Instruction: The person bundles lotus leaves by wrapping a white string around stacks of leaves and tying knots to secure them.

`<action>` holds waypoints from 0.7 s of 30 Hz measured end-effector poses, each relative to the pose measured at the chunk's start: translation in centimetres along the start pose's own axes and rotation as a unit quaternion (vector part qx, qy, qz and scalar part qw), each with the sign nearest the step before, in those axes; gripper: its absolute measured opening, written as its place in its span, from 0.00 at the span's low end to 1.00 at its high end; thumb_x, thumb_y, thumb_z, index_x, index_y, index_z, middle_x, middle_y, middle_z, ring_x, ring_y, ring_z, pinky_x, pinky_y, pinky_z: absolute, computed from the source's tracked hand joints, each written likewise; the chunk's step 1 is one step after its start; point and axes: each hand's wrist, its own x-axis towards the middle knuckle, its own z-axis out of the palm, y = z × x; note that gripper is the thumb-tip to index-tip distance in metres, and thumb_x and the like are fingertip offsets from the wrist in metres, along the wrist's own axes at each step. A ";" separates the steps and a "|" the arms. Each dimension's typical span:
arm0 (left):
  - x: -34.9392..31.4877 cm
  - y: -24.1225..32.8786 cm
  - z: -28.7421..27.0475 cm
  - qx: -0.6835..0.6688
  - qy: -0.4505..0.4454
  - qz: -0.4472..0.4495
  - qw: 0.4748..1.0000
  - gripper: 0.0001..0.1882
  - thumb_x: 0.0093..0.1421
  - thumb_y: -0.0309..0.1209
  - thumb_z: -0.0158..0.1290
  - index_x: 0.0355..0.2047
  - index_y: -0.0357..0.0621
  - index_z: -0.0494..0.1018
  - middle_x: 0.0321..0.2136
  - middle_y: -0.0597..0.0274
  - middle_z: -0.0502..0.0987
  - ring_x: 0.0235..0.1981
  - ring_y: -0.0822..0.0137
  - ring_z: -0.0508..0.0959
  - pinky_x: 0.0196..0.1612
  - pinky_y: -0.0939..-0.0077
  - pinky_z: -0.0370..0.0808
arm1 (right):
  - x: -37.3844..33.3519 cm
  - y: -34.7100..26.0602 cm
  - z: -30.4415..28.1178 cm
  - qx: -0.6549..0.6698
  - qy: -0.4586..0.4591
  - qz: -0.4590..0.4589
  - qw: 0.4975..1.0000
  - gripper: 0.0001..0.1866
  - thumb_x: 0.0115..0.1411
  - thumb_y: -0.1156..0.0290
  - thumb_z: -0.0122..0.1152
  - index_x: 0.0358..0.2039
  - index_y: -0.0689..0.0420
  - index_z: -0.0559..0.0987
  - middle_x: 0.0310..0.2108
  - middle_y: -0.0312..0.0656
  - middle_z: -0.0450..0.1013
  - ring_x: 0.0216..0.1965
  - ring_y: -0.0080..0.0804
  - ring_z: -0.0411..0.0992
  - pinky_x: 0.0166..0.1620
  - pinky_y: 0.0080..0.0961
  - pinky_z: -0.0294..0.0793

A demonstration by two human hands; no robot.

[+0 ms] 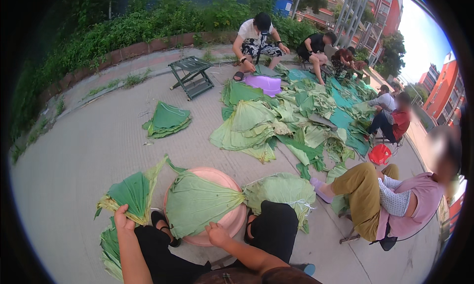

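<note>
My left hand grips the lower edge of a folded green lotus leaf, fan-shaped with a browned, yellowish rim. A paler lotus leaf lies spread across an upturned-looking pink basin between my feet. My right hand has its fingers closed on the near edge of that pale leaf. Touching the basin's right side, near my right knee, lies another pale leaf bundle with white string on it. More leaves lie beside my left forearm, partly hidden by it.
A tied leaf bundle and a green folding stool stand on the concrete ahead. A large leaf pile and a purple basin are beyond. A seated person is close on my right, near a red container; several others sit farther off.
</note>
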 end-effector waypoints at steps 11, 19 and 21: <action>-1.0 1.9 -0.5 -0.051 0.063 0.020 0.997 0.21 0.50 0.21 0.39 0.47 0.33 0.58 0.45 0.47 0.64 0.46 0.48 0.65 0.50 0.48 0.61 | -2.3 -0.9 1.5 -0.068 -0.146 -0.133 0.978 0.17 0.48 0.74 0.43 0.41 0.53 0.68 0.43 0.45 0.63 0.44 0.43 0.65 0.43 0.38 0.66; -1.9 0.9 0.1 -0.083 0.057 0.042 0.994 0.17 0.49 0.17 0.41 0.42 0.29 0.61 0.38 0.46 0.68 0.41 0.50 0.70 0.46 0.53 0.67 | -2.9 -6.2 -4.0 -0.079 0.131 -0.229 0.961 0.15 0.48 0.69 0.44 0.38 0.54 0.70 0.36 0.45 0.68 0.36 0.42 0.68 0.38 0.36 0.67; -1.1 0.4 -1.1 -0.120 0.031 0.036 0.992 0.16 0.49 0.17 0.41 0.41 0.29 0.61 0.37 0.46 0.68 0.40 0.50 0.70 0.44 0.54 0.68 | -2.7 -12.5 -12.1 -0.090 0.256 -0.307 0.912 0.14 0.47 0.69 0.45 0.35 0.55 0.71 0.33 0.44 0.69 0.35 0.41 0.69 0.36 0.36 0.68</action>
